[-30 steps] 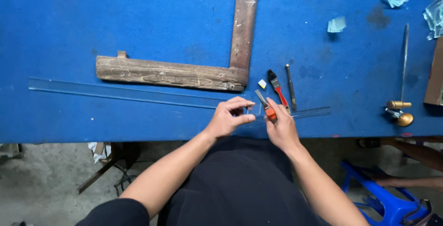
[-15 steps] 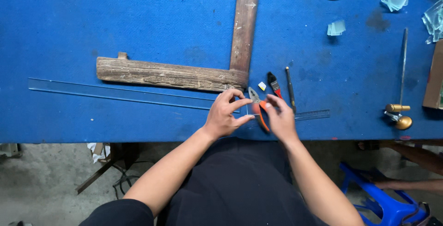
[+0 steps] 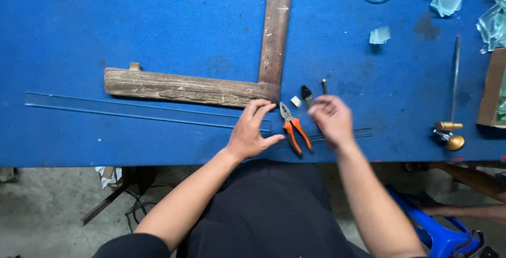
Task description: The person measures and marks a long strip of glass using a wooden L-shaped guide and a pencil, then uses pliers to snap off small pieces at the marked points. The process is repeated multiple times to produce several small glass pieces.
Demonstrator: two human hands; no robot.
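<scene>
The pliers (image 3: 293,129) (orange handles) lie flat on the blue table (image 3: 132,21), jaws pointing far, in the gap between the two hands and free of both. The left hand (image 3: 253,131) rests just left of them with fingers spread and empty, its fingertips on the glass strip (image 3: 142,111) near that strip's right end. The right hand (image 3: 329,120) is just right of them, blurred, fingers curled over a dark-handled tool (image 3: 307,94); whether it grips it cannot be told. The near table edge runs close under both wrists. Far of the hands sits the wooden square (image 3: 263,68), with open blue table left and far of it. Half a second ago the right hand held the pliers; now they lie released.
</scene>
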